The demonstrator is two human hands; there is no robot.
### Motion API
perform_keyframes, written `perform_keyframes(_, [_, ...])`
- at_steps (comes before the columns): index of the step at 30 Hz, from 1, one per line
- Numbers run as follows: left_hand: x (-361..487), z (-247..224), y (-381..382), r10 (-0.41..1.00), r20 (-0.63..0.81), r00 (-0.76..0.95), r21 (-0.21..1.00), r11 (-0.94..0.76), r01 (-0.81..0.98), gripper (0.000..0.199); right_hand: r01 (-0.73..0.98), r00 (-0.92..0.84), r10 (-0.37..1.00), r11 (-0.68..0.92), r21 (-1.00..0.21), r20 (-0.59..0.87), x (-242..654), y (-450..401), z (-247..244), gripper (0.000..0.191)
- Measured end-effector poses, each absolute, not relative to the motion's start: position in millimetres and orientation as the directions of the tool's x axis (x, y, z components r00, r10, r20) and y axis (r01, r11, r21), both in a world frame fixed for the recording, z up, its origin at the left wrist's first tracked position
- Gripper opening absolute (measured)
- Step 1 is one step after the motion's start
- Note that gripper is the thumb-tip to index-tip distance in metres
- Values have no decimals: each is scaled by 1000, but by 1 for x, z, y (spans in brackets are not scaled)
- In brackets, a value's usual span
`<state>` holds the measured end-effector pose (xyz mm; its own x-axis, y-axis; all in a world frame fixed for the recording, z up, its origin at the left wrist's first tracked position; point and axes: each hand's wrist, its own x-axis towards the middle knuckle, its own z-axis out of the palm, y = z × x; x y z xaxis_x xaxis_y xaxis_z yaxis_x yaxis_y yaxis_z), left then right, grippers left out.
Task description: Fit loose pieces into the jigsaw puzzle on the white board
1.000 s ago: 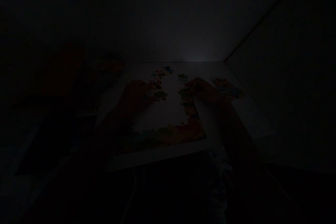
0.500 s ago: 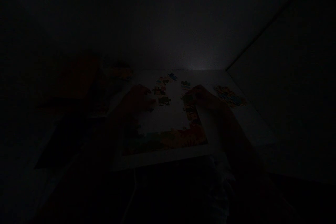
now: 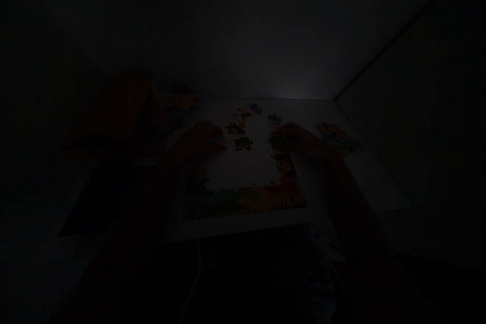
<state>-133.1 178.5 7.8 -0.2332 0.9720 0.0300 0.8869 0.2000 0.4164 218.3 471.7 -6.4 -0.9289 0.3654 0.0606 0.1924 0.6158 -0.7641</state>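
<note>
The view is very dark. A partly joined jigsaw puzzle (image 3: 243, 200) lies on a white table (image 3: 243, 169), with a bottom row and a right side column. My right hand (image 3: 299, 137) rests at the top of that column, its fingertips together on a puzzle piece there. Over the table's left part is my left hand (image 3: 201, 139), fingers apart and curved, beside a loose green piece (image 3: 243, 144) and a reddish piece (image 3: 236, 128). Farther back lie a blue piece (image 3: 255, 109) and a green and pale piece (image 3: 274, 121).
A heap of puzzle pieces (image 3: 339, 137) lies at the table's right. To the left stands an orange box-like object (image 3: 121, 111), with more pieces or printed card (image 3: 183, 101) behind. A pale wall (image 3: 266, 35) rises behind the table. A thin cable (image 3: 195, 278) hangs in front.
The whole scene has shifted slightly right in view. My left hand's fingers look a little closer together; my right hand stays at the top of the column.
</note>
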Motion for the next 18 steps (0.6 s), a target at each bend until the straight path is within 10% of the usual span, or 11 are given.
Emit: perform_keyframes(18, [-112, 4, 185, 971, 129, -202, 347, 146, 926, 56, 198, -888, 412, 743, -639, 204, 181, 437, -8, 53])
